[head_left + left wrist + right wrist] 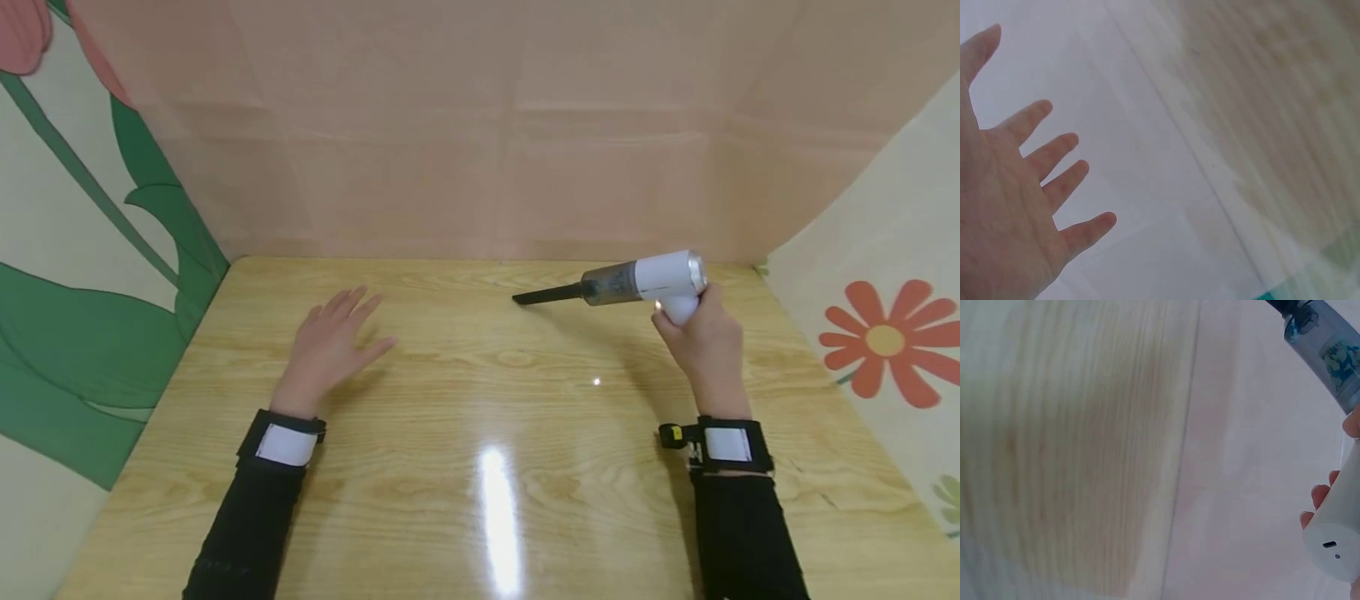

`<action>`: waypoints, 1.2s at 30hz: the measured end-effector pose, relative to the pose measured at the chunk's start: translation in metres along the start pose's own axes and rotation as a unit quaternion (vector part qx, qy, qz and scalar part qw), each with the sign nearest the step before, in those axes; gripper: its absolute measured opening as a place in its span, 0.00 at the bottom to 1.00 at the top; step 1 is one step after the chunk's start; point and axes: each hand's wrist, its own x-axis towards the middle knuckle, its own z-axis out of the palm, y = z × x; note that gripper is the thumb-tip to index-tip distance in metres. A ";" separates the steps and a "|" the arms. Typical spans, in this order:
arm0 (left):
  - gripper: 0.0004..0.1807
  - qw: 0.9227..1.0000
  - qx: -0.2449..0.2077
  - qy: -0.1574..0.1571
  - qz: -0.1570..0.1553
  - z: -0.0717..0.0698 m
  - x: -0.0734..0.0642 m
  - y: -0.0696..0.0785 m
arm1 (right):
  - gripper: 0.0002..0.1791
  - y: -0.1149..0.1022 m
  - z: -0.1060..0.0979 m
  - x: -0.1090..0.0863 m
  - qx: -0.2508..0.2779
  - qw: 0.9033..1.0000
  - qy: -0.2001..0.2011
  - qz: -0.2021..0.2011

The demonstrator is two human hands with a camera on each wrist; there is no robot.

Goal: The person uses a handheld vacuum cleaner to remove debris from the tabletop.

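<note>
My right hand point(705, 342) grips the white handle of a small handheld vacuum cleaner point(671, 275), held over the right part of the table. Its clear dust cup point(1329, 347) has blue and pale bits inside, and a slim black nozzle point(551, 294) points left. In the right wrist view, fingertips point(1319, 495) wrap round the handle, whose end carries a small slot and a hole. My left hand point(326, 346) hovers on the table's left side with fingers spread and holds nothing. The left wrist view shows its palm point(1004, 219).
The wooden table point(420, 400) has a bright light reflection near its front. A pinkish sheet point(487, 133) stands along the back edge. Flower-patterned panels flank both sides, with green leaves point(90, 333) at left and a red flower point(885, 342) at right.
</note>
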 end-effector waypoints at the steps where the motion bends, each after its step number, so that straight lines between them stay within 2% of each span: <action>1: 0.43 1.000 0.000 -0.003 0.000 -0.001 0.002 0.002 | 0.31 0.000 0.001 0.000 0.003 1.000 -0.003 0.003; 7: 0.43 1.000 0.008 -0.018 0.010 -0.004 0.017 0.006 | 0.32 -0.010 0.016 0.009 0.021 1.000 -0.023 0.002; 14: 0.43 0.999 0.001 -0.039 0.022 -0.004 0.046 0.007 | 0.34 -0.019 0.046 0.031 0.025 0.999 0.001 -0.038; 20: 0.43 0.998 0.016 -0.048 0.023 -0.001 0.071 0.006 | 0.34 -0.018 0.062 0.045 0.025 1.000 -0.001 -0.018; 25: 0.42 0.999 0.026 -0.035 0.033 0.002 0.085 0.005 | 0.31 -0.012 0.072 0.053 0.023 1.000 0.002 -0.003; 28: 0.42 0.999 0.030 -0.023 0.037 0.004 0.091 0.005 | 0.31 -0.008 0.075 0.056 0.022 1.000 0.003 -0.007; 31: 0.42 0.999 0.029 -0.026 0.032 0.004 0.093 0.007 | 0.32 -0.006 0.073 0.057 0.024 1.000 -0.013 0.004; 36: 0.43 0.998 0.030 -0.045 0.027 0.001 0.084 0.010 | 0.34 -0.007 0.058 0.049 0.013 0.998 -0.052 0.032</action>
